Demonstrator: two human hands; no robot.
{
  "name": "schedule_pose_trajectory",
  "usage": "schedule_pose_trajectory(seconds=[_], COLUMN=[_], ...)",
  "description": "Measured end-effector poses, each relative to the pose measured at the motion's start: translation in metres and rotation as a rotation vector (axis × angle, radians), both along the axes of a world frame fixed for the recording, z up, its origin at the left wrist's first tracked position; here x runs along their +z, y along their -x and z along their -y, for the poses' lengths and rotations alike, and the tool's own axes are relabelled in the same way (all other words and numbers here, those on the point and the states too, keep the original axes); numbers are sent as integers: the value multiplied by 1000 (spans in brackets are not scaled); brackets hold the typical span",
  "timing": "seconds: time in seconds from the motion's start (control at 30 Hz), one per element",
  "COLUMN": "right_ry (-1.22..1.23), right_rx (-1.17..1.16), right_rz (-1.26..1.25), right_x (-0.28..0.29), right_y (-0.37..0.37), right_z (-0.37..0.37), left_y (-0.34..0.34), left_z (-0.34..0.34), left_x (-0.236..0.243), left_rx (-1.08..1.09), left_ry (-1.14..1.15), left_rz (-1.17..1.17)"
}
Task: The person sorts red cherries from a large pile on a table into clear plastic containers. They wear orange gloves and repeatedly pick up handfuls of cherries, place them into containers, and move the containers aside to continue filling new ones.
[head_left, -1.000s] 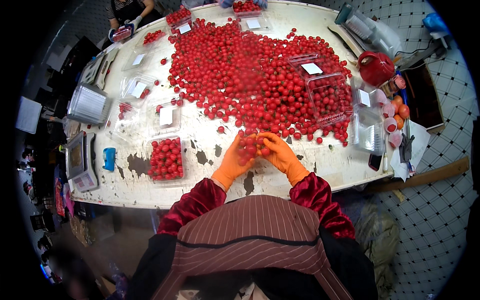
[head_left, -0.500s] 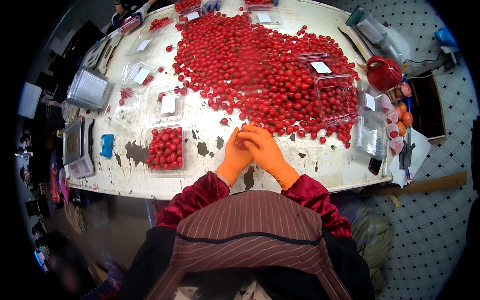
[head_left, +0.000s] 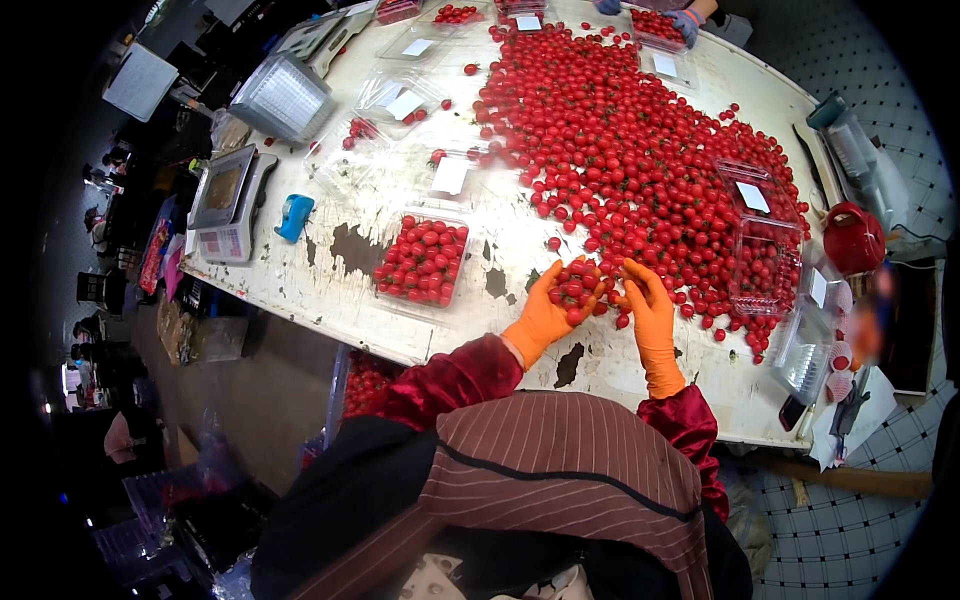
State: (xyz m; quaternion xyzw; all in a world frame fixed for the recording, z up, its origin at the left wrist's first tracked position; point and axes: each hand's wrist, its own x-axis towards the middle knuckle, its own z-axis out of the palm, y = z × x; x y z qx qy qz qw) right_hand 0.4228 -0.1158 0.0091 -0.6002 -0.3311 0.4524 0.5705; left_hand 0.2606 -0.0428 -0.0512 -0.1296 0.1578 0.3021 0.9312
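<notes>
My left hand (head_left: 537,325), in an orange glove, cups a handful of cherry tomatoes (head_left: 573,286) at the near edge of the big red pile. Just right of it, my orange-gloved right hand (head_left: 653,330) has its thumb and fingers apart, with nothing visible in it. Its fingertips are close to the loose cherry tomatoes (head_left: 620,180) spread over the white table (head_left: 480,335). To the left of my hands stands a clear plastic box filled with cherry tomatoes (head_left: 425,260).
Empty clear boxes with white labels (head_left: 450,175) lie beyond the filled box. A blue tape dispenser (head_left: 294,217), a scale (head_left: 228,215) and stacked clear boxes (head_left: 285,97) are at left. At right are a closed tomato box (head_left: 766,265) and red kettle (head_left: 853,238). A co-worker's gloved hand (head_left: 687,27) works opposite.
The view has turned, shifting the table's things rightward. My hands were together at the pile's edge; they have moved apart, and the left now shows a handful of cherry tomatoes.
</notes>
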Motion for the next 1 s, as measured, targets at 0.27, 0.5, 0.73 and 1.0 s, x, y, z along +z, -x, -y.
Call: schedule_pose_trajectory(seconds=[0.27, 0.5, 0.73, 1.0], right_ry=[113, 186, 179, 100], right_rx=[-109, -123, -29, 149], right_rz=[20, 23, 309, 1106], right_x=[-29, -30, -34, 22], right_y=[-31, -37, -42, -42], right_z=[28, 25, 26, 8], left_y=[143, 222, 231, 227], left_z=[-71, -99, -108, -127], left_x=[38, 33, 23, 27], left_rx=[365, 310, 454, 13], left_ry=[-370, -1702, -1211, -1448], left_rz=[51, -1781, -1615, -2020])
